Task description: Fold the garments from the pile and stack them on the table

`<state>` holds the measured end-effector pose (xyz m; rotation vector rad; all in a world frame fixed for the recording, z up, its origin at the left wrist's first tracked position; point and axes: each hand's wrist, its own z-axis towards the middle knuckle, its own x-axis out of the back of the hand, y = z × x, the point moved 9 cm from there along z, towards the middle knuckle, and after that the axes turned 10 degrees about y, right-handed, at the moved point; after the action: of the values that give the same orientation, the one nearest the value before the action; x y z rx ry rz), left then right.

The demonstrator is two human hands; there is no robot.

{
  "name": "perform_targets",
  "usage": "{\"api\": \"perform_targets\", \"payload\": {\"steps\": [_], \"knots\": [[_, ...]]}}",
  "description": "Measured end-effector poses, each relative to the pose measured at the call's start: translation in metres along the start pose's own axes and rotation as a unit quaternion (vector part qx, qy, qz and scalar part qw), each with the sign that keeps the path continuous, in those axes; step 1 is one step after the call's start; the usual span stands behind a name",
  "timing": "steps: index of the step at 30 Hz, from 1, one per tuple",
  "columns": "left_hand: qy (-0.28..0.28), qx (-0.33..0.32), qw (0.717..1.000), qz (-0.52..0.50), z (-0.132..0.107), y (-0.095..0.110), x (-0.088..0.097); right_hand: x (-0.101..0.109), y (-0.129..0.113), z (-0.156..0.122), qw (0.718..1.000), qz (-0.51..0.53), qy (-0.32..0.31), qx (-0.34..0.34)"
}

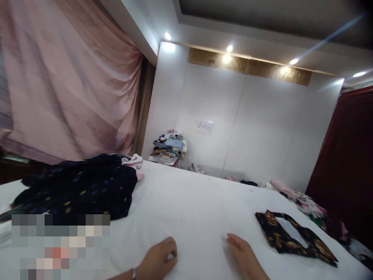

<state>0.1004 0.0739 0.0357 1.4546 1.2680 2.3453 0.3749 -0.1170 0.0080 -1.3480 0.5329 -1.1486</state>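
Observation:
My left hand (159,258), with a metal band at the wrist, is held low over the white-covered surface (186,206). Its fingers curl loosely, with a gap between them and the thumb, and I see nothing in it. To its right, my right hand (242,251) has its fingers extended and slightly bent, also holding nothing. Closest to the right hand lies a folded black garment with a brown floral pattern (276,235); a pale panel shows in its middle. The two are apart. On the left spreads a dark navy cloth with yellow and blue spots (90,186).
White and pink clothing (134,161) lies behind the navy cloth. A tall clothes pile (171,144) stands by the far wall. More clothes (303,200) lie along the right edge. A pink curtain (72,77) hangs at left. Blurred blocks hide the lower left corner.

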Motion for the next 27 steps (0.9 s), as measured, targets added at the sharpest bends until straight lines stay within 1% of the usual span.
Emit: {"api": "perform_targets", "payload": {"steps": [1,3,5,7,9,10,12,14,17,19,21,22,24,26,27], "knots": [[-0.006,0.029,1.000,-0.010,0.002,-0.001,0.001,-0.028,-0.010,-0.012,0.998,0.027,-0.057,-0.007],[-0.010,0.067,0.997,-0.046,0.005,0.001,0.009,-0.074,-0.033,-0.035,0.988,0.047,-0.149,-0.004],[0.008,0.059,0.995,-0.085,0.007,0.009,0.027,-0.109,-0.059,-0.055,0.977,0.045,-0.209,0.010],[0.044,0.014,0.993,-0.108,0.007,0.018,0.057,-0.139,-0.084,-0.071,0.966,0.047,-0.252,0.026],[0.089,-0.023,0.989,-0.113,0.007,0.020,0.094,-0.165,-0.106,-0.082,0.957,0.054,-0.281,0.038],[0.114,-0.034,0.987,-0.109,0.007,0.017,0.115,-0.177,-0.114,-0.086,0.954,0.056,-0.291,0.043],[0.170,-0.040,0.981,-0.089,0.006,0.005,0.157,-0.197,-0.123,-0.088,0.952,0.050,-0.298,0.052],[0.230,-0.024,0.971,-0.064,0.003,-0.015,0.199,-0.209,-0.124,-0.082,0.957,0.023,-0.277,0.080],[0.326,0.012,0.945,-0.030,-0.011,-0.048,0.261,-0.215,-0.114,-0.067,0.964,-0.048,-0.206,0.160],[0.398,0.019,0.917,0.005,-0.027,-0.064,0.302,-0.216,-0.103,-0.060,0.960,-0.090,-0.169,0.206],[0.462,0.010,0.884,0.076,-0.044,-0.073,0.340,-0.217,-0.090,-0.056,0.954,-0.113,-0.152,0.232],[0.482,0.008,0.867,0.122,-0.051,-0.076,0.355,-0.217,-0.085,-0.056,0.952,-0.118,-0.150,0.238],[0.496,0.029,0.843,0.208,-0.056,-0.087,0.379,-0.216,-0.078,-0.056,0.952,-0.117,-0.151,0.239],[0.478,0.092,0.834,0.261,-0.050,-0.105,0.394,-0.215,-0.074,-0.055,0.957,-0.107,-0.152,0.225],[0.462,0.129,0.833,0.277,-0.044,-0.115,0.398,-0.214,-0.073,-0.054,0.960,-0.099,-0.150,0.215]]}}
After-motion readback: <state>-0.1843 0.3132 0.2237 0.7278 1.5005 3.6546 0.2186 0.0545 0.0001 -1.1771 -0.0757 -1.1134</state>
